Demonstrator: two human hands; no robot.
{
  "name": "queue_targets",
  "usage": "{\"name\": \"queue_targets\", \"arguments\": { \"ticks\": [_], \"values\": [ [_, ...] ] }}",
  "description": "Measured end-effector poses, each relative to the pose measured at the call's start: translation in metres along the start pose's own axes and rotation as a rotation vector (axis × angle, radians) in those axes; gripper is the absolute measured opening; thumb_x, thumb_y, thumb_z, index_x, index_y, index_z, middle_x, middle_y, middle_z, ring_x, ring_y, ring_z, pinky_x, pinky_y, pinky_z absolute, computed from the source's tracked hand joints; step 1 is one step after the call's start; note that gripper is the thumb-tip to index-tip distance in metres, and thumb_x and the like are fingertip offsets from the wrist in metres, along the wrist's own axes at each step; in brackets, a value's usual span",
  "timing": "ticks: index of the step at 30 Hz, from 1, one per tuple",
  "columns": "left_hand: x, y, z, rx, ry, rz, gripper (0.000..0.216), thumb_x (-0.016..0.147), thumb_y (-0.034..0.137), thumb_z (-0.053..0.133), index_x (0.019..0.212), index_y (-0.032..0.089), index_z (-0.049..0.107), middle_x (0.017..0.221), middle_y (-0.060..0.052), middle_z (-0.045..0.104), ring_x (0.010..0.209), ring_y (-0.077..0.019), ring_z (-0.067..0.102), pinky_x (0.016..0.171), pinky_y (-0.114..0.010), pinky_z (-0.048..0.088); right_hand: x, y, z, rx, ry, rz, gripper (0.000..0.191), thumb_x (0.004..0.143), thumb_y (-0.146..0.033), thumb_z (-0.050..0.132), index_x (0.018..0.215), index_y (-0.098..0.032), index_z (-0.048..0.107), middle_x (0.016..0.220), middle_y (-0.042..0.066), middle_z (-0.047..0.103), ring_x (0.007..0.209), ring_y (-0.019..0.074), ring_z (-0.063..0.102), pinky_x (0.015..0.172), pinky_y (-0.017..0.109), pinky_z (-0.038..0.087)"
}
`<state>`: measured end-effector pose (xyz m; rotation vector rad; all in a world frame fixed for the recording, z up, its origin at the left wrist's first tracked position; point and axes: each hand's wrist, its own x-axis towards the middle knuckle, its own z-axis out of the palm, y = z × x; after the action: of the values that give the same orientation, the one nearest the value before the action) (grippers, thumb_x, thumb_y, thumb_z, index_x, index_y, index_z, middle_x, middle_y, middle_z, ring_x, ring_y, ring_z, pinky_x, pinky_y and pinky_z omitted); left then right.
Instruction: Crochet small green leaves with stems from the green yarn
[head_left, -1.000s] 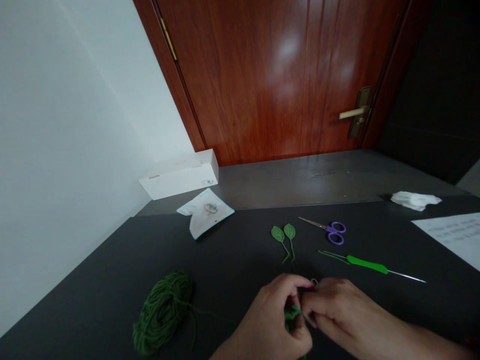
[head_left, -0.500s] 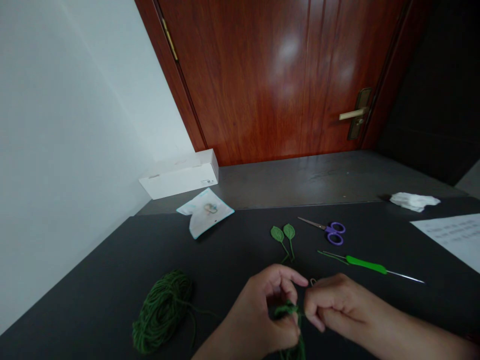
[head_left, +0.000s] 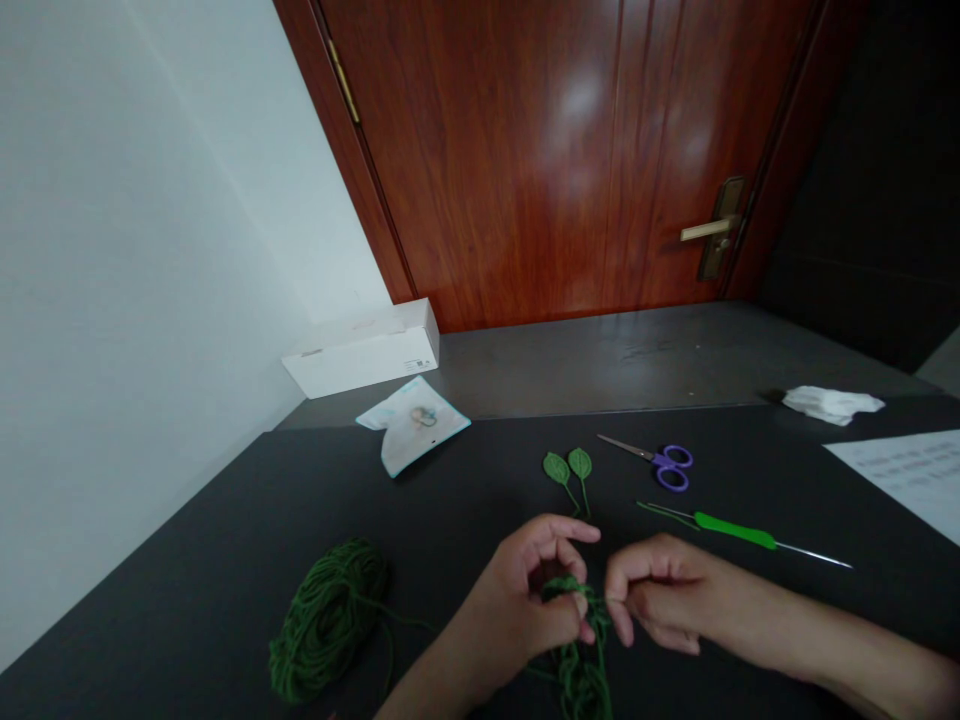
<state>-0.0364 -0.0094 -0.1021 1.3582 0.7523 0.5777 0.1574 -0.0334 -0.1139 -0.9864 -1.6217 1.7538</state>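
Observation:
My left hand (head_left: 521, 595) pinches a dark green crocheted piece (head_left: 581, 675) between thumb and fingers, with its index finger raised. The piece hangs down toward the bottom edge of the view. Just to the right, my right hand (head_left: 667, 590) is closed with thumb against curled fingers; what lies inside the pinch is hidden. A gap shows between my right fingertips and the green piece. Left of my hands rests a skein of green yarn (head_left: 326, 620), with a strand running from it toward my left wrist.
Beyond my hands lie two small crocheted leaves (head_left: 568, 468), purple-handled scissors (head_left: 671, 468) and a green-handled crochet hook (head_left: 735, 529). Farther out are a white pouch (head_left: 420, 425), a white box (head_left: 367, 355), a crumpled tissue (head_left: 832, 404) and a printed sheet (head_left: 907, 475).
My right hand has shifted up slightly, and a small pale loop above its fingers no longer shows. My left hand has moved a little up and left, and more of the green piece is visible.

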Motion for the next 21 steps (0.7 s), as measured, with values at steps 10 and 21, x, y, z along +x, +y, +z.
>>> {"name": "queue_targets", "arguments": {
  "ticks": [10, 21],
  "values": [
    [0.004, -0.005, -0.01, -0.018, 0.075, 0.05, 0.039, 0.067, 0.01, 0.066, 0.105, 0.02, 0.062, 0.077, 0.003, 0.057, 0.065, -0.0102, 0.052, 0.06, -0.024, 0.036, 0.0, -0.004, -0.007, 0.249, -0.043, 0.086, 0.032, 0.091, -0.034, 0.043, 0.088, -0.014, 0.069, 0.046, -0.004, 0.053, 0.035, 0.0054, 0.042, 0.038, 0.016, 0.03],
    [0.005, -0.004, -0.008, -0.207, 0.247, 0.005, 0.032, 0.064, 0.016, 0.074, 0.096, 0.02, 0.068, 0.073, 0.002, 0.058, 0.068, -0.0115, 0.048, 0.066, -0.026, 0.035, 0.007, 0.006, -0.006, -0.284, 0.355, -0.313, 0.011, 0.084, -0.028, 0.063, 0.088, -0.021, 0.07, 0.082, 0.003, 0.061, 0.074, 0.0165, 0.056, 0.067, 0.028, 0.043]
  ]
}}
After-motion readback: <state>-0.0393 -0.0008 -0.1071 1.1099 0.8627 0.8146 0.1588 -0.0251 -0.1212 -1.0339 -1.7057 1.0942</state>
